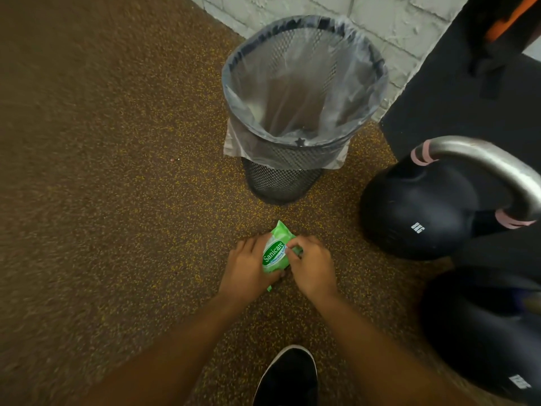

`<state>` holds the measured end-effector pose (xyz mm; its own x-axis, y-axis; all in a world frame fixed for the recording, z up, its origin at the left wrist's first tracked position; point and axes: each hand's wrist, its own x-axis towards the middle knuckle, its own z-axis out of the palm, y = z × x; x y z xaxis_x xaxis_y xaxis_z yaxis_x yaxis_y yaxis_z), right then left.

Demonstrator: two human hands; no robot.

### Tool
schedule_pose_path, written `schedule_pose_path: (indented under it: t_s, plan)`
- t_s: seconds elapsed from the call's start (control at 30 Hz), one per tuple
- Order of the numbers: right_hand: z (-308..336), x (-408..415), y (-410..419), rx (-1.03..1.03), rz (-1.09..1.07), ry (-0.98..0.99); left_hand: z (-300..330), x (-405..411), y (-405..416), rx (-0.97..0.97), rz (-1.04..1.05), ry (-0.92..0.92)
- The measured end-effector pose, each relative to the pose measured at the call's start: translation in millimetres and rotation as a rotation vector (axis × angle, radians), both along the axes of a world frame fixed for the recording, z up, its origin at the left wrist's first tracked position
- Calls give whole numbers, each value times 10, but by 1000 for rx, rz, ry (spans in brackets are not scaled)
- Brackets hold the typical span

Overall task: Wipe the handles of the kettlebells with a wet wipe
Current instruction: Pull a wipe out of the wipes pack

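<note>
A green pack of wet wipes (275, 250) is held low over the speckled floor. My left hand (248, 268) grips the pack from the left. My right hand (310, 265) pinches at the pack's right side with thumb and forefinger. Whether a wipe is coming out is hidden by the fingers. At the right stands a black kettlebell (415, 209) with a bare steel handle (497, 168) banded in pink at both ends. A second black kettlebell (483, 332) sits nearer, at the lower right, its handle mostly out of sight.
A black mesh waste bin (292, 171) lined with a clear bag stands just beyond my hands. A white brick wall (380, 22) runs behind it. A black padded block (468, 98) fills the upper right. My black shoe (289, 376) is at the bottom.
</note>
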<state>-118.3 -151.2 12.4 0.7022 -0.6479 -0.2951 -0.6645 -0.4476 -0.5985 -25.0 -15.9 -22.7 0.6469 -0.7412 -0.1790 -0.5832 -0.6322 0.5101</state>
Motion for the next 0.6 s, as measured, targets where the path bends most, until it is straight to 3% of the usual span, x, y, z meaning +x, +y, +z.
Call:
schedule_pose_path:
  t_s: [0.2, 0.4, 0.6]
  plan:
    - [10, -66, 97, -64, 39, -60, 70, 0, 118, -131, 58, -16]
    - [-15, -153, 267, -124, 158, -127, 40, 52, 256, -305, -40, 90]
    - [-54, -202, 316, -55, 210, -177, -25, 103, 406, -326, -55, 81]
